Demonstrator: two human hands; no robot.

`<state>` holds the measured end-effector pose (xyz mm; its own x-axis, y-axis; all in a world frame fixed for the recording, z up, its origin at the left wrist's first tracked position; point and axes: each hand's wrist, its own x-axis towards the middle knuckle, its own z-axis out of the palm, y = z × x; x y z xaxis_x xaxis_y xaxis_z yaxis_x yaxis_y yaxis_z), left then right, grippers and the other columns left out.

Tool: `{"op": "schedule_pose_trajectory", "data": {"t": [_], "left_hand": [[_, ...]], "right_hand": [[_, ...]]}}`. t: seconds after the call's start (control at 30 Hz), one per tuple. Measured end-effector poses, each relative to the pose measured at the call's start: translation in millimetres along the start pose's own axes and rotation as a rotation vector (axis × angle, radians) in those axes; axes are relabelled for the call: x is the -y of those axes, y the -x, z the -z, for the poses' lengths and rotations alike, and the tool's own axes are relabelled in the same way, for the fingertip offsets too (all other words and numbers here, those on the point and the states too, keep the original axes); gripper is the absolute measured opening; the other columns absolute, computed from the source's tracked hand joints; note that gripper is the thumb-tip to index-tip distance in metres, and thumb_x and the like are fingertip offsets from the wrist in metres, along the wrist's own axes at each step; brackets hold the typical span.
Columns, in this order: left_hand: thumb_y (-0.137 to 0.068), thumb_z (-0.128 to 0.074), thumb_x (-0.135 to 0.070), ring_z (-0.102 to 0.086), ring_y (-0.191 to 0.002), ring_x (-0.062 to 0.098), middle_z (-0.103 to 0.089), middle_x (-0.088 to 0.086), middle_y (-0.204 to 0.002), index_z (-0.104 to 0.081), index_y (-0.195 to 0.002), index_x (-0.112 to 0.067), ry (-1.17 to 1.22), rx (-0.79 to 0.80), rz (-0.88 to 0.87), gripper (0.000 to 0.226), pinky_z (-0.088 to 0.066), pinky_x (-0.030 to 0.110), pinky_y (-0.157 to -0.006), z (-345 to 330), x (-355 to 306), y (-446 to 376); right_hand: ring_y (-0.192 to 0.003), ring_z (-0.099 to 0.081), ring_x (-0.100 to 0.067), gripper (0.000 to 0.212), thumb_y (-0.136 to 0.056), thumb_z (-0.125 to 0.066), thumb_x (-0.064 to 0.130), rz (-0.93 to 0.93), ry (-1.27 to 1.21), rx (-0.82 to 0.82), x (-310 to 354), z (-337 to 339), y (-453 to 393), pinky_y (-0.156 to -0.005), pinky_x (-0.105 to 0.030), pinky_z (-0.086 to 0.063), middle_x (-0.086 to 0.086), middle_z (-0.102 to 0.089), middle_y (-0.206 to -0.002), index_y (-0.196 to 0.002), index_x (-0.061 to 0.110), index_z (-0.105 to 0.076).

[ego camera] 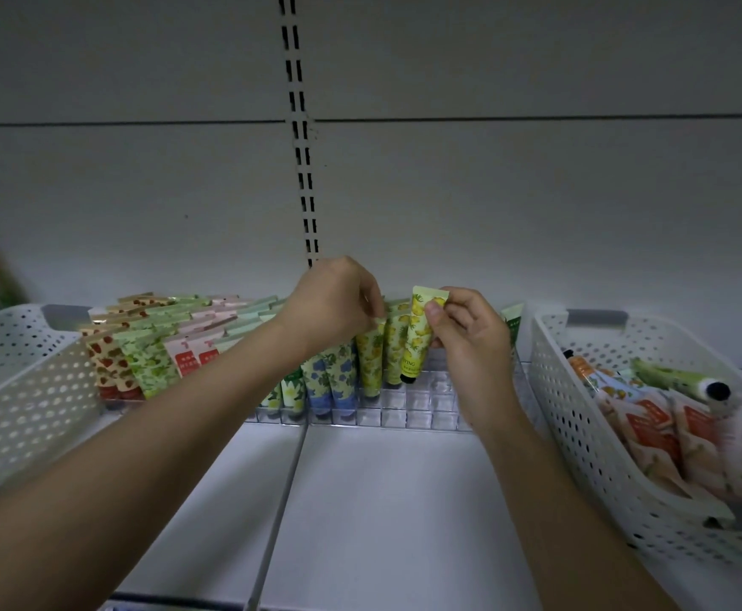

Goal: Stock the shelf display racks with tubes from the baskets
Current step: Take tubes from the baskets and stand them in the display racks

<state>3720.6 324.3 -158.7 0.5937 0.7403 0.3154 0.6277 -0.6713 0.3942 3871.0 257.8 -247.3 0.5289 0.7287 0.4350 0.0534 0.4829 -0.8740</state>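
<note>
Shelf board (386,500) lies bare nearest the viewer, and beyond it both hands work at the clear compartment rack (408,412), which keeps the tubes standing cap-down in rows. Right hand (466,341) pinches a yellow lemon-print tube (419,335) near its crimped top between thumb and curled fingers, black cap hanging just over an open slot below the grip, probably to drop it straight in. Beside that grip, the left hand (333,306) curls its fingertips onto the yellow tubes already racked (371,359), apparently steadying them; farther right, the white perforated basket (589,438) holds more loose tubes.
</note>
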Motion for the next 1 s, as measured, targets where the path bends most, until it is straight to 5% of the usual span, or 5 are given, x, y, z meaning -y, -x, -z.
{"op": "schedule_pose_trajectory", "data": {"t": [0.23,0.43,0.53,0.7,1.0], "left_hand": [[-0.081,-0.070,-0.006,-0.066,-0.082,0.011,-0.073,-0.003,-0.093,-0.075,-0.095,-0.019,-0.121,-0.018,-0.039,0.019,-0.056,0.030,-0.082,-3,-4,5],[-0.089,-0.061,-0.017,-0.058,-0.087,0.014,-0.069,-0.006,-0.092,-0.072,-0.097,-0.019,-0.003,-0.284,-0.336,0.015,-0.045,0.030,-0.081,-16,-5,47],[-0.087,-0.059,-0.015,-0.054,-0.087,0.005,-0.068,-0.008,-0.092,-0.072,-0.097,-0.018,0.129,-0.159,-0.442,0.016,-0.044,0.024,-0.081,-45,5,87],[-0.096,-0.047,-0.053,-0.035,-0.132,0.000,-0.046,-0.019,-0.139,-0.052,-0.134,-0.043,0.090,0.213,-0.343,0.039,-0.035,0.035,-0.108,-89,30,134],[-0.093,-0.032,-0.068,-0.026,-0.138,0.003,-0.036,-0.020,-0.150,-0.040,-0.141,-0.048,-0.081,0.227,-0.309,0.053,-0.020,0.037,-0.113,-97,31,141]], "right_hand": [[-0.082,-0.069,-0.017,0.011,-0.091,-0.067,0.012,-0.013,0.018,0.011,-1,0,0,-0.073,-0.031,-0.054,-0.006,-0.074,-0.091,-0.102,0.014,-0.066],[-0.084,-0.069,-0.019,0.012,-0.092,-0.067,0.011,0.010,0.032,0.022,0,-1,0,-0.076,-0.033,-0.055,-0.010,-0.073,-0.092,-0.103,0.013,-0.066],[-0.085,-0.069,-0.017,0.012,-0.091,-0.067,0.009,0.007,0.023,0.029,0,-2,0,-0.076,-0.032,-0.054,-0.011,-0.073,-0.093,-0.102,0.014,-0.066],[-0.080,-0.066,-0.010,0.015,-0.091,-0.068,0.010,0.040,0.104,0.044,-1,-2,0,-0.074,-0.028,-0.053,0.000,-0.070,-0.086,-0.098,0.023,-0.066],[-0.086,-0.068,-0.008,0.017,-0.090,-0.067,0.006,0.052,0.146,0.114,-2,-3,3,-0.073,-0.018,-0.053,0.001,-0.070,-0.092,-0.102,0.019,-0.066]]}}
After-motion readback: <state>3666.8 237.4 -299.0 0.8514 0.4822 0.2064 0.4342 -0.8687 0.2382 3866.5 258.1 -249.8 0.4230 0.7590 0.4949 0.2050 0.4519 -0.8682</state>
